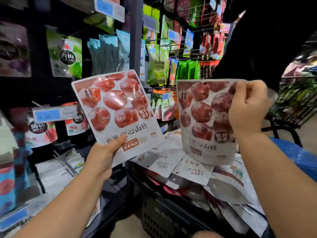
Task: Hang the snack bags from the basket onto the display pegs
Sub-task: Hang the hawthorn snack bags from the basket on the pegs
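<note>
I hold up two white snack bags printed with red hawthorn balls. My left hand [104, 155] grips the bottom corner of the left bag [116, 107], which tilts left in front of the pegs. My right hand [248, 107] pinches the top right corner of the right bag [204, 121], which hangs over the basket. The black basket [164, 215] sits low in the middle, heaped with several more such bags [192, 169]. Display pegs [178, 54] carrying hung packets fill the rack ahead.
Shelving on the left holds packets behind blue price tags [48, 115]. Lower left, a peg carries white bags [60, 169]. A black wire cart [295, 103] stands at the right, and a blue object [298, 155] lies beside my right forearm.
</note>
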A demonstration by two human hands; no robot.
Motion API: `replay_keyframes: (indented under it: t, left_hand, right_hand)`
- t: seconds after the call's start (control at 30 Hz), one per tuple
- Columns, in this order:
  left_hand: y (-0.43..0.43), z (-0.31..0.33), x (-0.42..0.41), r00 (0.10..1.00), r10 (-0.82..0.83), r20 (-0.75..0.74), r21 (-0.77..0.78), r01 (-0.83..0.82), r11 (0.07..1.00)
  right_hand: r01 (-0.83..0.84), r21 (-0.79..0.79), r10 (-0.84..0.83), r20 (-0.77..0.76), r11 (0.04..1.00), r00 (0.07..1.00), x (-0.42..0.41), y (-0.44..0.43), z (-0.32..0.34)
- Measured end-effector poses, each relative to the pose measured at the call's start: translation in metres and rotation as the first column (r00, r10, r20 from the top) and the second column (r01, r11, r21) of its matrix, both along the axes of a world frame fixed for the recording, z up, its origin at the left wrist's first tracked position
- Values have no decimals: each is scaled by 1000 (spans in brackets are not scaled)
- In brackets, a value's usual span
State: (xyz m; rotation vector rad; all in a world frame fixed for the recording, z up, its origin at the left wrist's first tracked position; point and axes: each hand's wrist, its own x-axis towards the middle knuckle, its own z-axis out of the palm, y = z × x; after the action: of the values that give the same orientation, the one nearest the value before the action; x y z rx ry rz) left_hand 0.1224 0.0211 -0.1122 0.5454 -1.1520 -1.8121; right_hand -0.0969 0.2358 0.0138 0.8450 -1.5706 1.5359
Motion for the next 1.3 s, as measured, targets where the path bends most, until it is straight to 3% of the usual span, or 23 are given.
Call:
replay_keyframes:
  t: [0.1,0.2,0.4,0.53,0.8,0.93,1.03,1.1,1.17,1.3]
  left_hand:
    - [5,8,-5,1000,22,-18,-109,-23,994]
    - [7,17,-5,999,31,-20,-178,-34,983]
    - [13,23,13,998,-3,60,-380,26,925]
    - [17,23,30,988,76,136,-455,-6,891]
    - [8,33,87,960,259,101,-383,-203,901]
    - [1,33,117,964,235,122,-310,-188,932]
    - [-13,34,145,916,370,155,-348,-300,888]
    - [-21,42,162,878,456,148,-369,-378,849]
    - [-25,53,178,838,536,104,-392,-461,796]
    - [-34,69,205,803,593,51,-375,-535,757]
  right_hand:
    - [27,-34,-26,45,999,999,-2,-5,17]
    - [10,35,-14,102,999,995,5,-8,33]
    - [-177,142,141,232,974,963,19,-45,39]
    - [-230,204,166,286,952,944,35,-82,32]
    - [-410,233,319,345,882,883,88,-150,28]
    - [-428,266,348,298,864,889,129,-179,30]
    - [-490,254,432,252,834,866,157,-200,35]
    - [-584,212,541,232,783,809,173,-211,43]
    - [-733,133,694,247,667,677,189,-220,50]
    - [-980,99,882,427,175,200,208,-232,52]
